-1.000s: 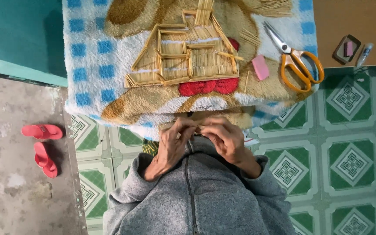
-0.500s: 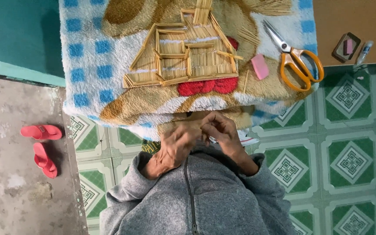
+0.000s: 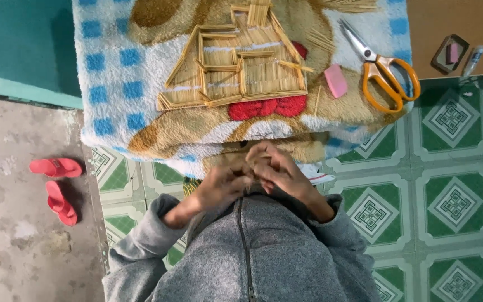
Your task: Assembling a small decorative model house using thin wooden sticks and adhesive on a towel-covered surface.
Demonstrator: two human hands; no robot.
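Observation:
My left hand and my right hand are pressed together close to my chest, just below the blanket's near edge. The fingers of both curl around something small and pale between them; what it is cannot be made out. A flat house shape built of thin wooden sticks lies on the fluffy blue, white and tan blanket beyond my hands. Neither hand touches the stick house.
Orange-handled scissors and a pink eraser lie on the blanket to the right of the house. A small dark case and a tube rest on brown board. Red sandals sit on concrete at left. Green patterned tiles cover the floor.
Both hands have shifted slightly up and closer together, fingers working at the small thing between them. The stick house and the tools stay where they were.

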